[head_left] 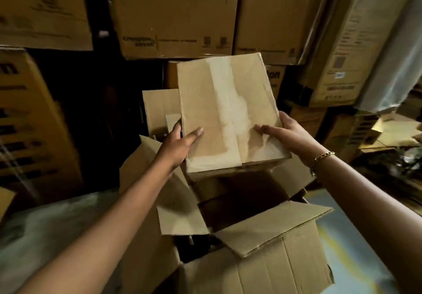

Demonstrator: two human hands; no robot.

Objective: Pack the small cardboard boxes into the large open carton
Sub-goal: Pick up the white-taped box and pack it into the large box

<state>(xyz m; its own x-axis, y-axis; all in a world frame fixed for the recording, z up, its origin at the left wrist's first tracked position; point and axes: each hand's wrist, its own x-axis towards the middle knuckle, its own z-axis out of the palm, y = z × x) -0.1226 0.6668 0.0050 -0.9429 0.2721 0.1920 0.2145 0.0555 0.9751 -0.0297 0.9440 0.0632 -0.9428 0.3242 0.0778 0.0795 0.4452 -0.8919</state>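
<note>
I hold a small cardboard box [228,111], its top sealed with clear tape, in the air above the large open carton [262,268]. My left hand [180,144] grips its near left edge, thumb on top. My right hand [285,133] grips the near right edge, thumb also on top; a gold bracelet sits on that wrist. The carton's flaps stand open below the box and its inside is dark. At least one more brown box [212,188] shows in the carton under the held one.
Stacked printed cartons [173,15] form a wall behind and to the left. Another open-flapped box [159,108] stands just behind the carton. Plastic wrap [45,220] lies at the lower left. Flattened cardboard [392,131] is piled at the right, beside bare floor [342,236].
</note>
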